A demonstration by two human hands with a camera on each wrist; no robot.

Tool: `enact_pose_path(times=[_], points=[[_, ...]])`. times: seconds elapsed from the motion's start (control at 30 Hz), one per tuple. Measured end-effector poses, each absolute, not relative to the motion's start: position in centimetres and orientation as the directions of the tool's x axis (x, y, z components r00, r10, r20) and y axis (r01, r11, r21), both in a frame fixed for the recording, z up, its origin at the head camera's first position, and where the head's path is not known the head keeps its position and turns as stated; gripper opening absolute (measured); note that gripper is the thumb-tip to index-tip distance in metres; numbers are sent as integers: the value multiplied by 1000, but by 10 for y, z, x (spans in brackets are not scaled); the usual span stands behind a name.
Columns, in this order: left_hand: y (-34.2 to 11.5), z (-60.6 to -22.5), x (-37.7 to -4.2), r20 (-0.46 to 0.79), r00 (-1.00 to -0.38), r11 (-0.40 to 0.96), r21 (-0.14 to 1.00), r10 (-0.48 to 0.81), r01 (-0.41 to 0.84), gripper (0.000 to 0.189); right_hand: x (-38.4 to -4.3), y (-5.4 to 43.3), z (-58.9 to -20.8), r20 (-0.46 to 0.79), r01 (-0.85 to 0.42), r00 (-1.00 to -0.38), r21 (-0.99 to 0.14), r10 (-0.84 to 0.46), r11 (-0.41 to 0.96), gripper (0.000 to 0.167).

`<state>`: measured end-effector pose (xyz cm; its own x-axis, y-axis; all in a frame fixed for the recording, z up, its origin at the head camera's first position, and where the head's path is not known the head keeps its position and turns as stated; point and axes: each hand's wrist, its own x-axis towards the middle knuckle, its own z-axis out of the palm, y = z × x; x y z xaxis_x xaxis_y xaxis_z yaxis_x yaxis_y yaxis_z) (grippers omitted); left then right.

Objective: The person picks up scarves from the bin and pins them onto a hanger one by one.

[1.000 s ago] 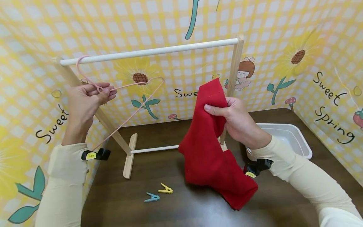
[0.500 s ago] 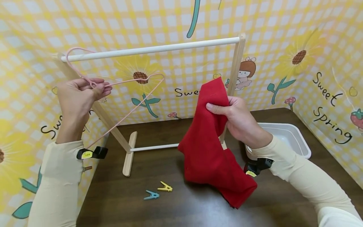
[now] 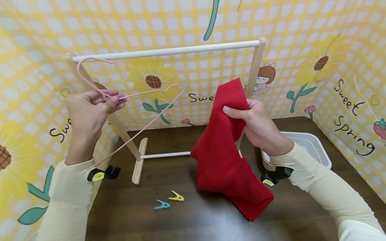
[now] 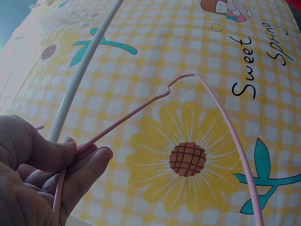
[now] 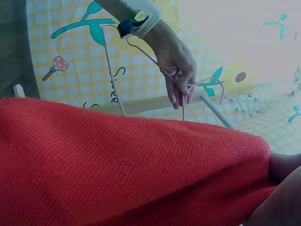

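Note:
My left hand [image 3: 90, 112] pinches a pink wire hanger [image 4: 242, 157] between thumb and fingers, at the twisted neck below its hook [image 3: 79, 70]. The hook's curve overlaps the left end of the rack's white top bar [image 3: 166, 51] in the head view, its tip pointing right. One shoulder of the hanger reaches right; the other runs back by the wrist. To the right, a red knit cloth piece [image 3: 217, 157], perhaps a garment, hangs in loose folds from my right hand [image 3: 257, 125]. The thumb lies on its front and the other fingers are mostly hidden behind it.
The wooden rack [image 3: 140, 167] stands on a dark table [image 3: 126, 214]. A blue clothespin [image 3: 163, 204] and a yellow clothespin [image 3: 176, 196] lie in front of it. At the right is a white plastic basin [image 3: 313, 147], partly behind the right forearm.
The hanger's hook rose above the bar's left end, then came back down with its tip swung toward the right. My right hand and the red cloth barely moved; the whole head view shifted slightly.

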<state>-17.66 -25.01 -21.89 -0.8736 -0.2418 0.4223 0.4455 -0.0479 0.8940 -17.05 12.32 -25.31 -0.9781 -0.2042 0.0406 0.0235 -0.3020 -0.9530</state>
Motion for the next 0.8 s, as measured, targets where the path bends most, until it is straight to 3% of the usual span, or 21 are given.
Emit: enact_pose_path(times=[0.33,0.57,0.8], points=[[-232,-250,-163,412,-896,52,911,-167,409,3,-165,120,-249,80,-12,-975,-949,-207,-315,12],[-216,-268,-163,376,-919,199,916,-123,348,19,-160,122,-243,121,-48,-974,-936,-189,-350,18],[-204,-280,-163,375,-921,243,908,-108,342,18,-157,122,-238,162,-81,-968,-925,-192,-372,18]])
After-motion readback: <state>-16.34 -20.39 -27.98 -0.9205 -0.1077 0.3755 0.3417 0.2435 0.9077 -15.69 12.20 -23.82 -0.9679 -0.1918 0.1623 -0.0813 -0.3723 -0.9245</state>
